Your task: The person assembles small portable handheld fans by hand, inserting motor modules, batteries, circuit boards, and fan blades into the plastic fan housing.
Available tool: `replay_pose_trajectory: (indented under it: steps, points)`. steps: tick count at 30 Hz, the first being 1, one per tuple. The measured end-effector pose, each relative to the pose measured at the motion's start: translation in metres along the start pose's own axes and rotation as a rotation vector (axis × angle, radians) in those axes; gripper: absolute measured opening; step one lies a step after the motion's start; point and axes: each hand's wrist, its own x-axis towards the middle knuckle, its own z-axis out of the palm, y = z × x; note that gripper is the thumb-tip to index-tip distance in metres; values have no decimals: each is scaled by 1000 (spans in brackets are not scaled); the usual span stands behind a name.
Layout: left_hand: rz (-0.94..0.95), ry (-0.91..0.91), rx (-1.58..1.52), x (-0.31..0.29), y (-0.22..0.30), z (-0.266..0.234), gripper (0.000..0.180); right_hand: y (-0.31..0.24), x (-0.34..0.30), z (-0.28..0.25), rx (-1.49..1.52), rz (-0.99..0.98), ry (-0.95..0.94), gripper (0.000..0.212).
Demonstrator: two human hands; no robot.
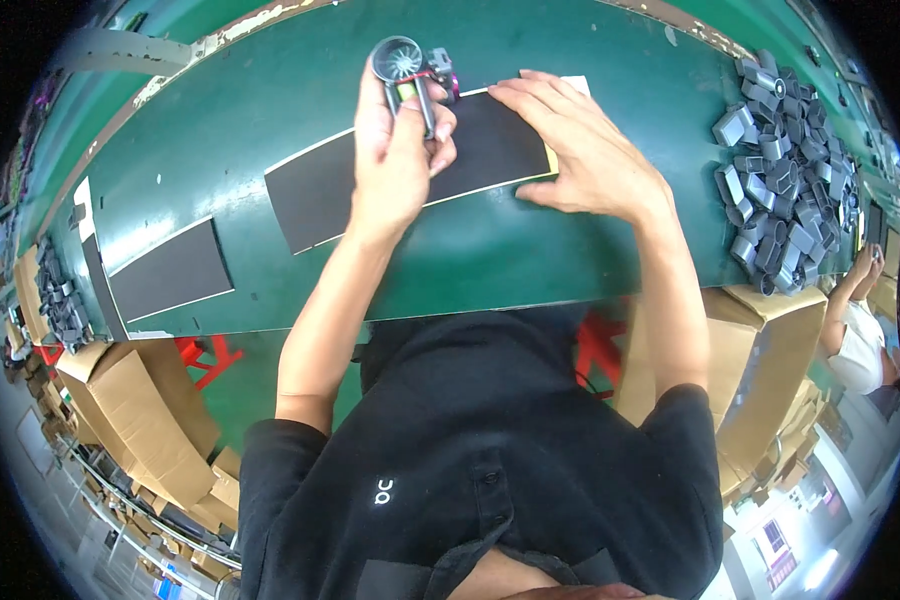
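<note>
Up top, on the far side of the green table [530, 260]: left hand [395, 165] raised over a long black mat [320, 190], fingers curled and clamped round the handle of a small grey fan-like device [402, 65]. Round grilled head of that device pointing away, far of the knuckles; a small green patch on its stem just above the thumb. Something pinkish-dark beside the head, to the right, too small to make out, possibly part of the same device.

Right hand [590, 150] flat on the right end of the same mat, fingers spread apart and pressed down, holding nothing. Pale yellowish edge peeking out from under the mat near the wrist.

Second black mat [170, 270] further left and nearer, lying apart from the first, with a narrow dark strip [95, 270] beside its left end.

Heaped at the far right of the table: grey rectangular sleeves [780, 160], piled loosely, well apart from both hands. Smaller cluster of similar grey pieces [60, 295] at the left edge.

Below the near table edge: cardboard boxes [130, 400] on the left, another carton [770, 350] on the right, red frame parts between. Black short-sleeved shirt [470, 440] filling the near middle. At the right rim, another person's arm [845, 290] in a white sleeve, raised, hand near the table edge.
</note>
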Motion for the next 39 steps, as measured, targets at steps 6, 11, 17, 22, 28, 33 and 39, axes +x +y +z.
replay_pose_trajectory:
  steps: [6, 11, 17, 22, 28, 33, 39]
  points:
    - [11, 6, 77, -6, -24, -2, 66, -6, -10, 20, 370, 309, 335, 55]
    - [2, 6, 107, -6, -27, -3, 68, -11, 9, 47, 58, 414, 477, 38]
    - [32, -30, 182, -6, -30, -3, 69, -18, 18, 41, -78, 387, 428, 29]
    - [41, -6, 284, -7, -31, -5, 71, -14, 23, 34, -97, 343, 412, 18]
    - [24, 8, 324, -7, -31, -3, 73, -9, 24, 24, 102, 434, 412, 15]
    - [24, -1, 345, -7, -31, -5, 74, -9, 16, 28, 103, 360, 443, 16]
    - [60, 3, 360, -6, -34, -1, 70, -30, 5, 17, 81, 139, 712, 15]
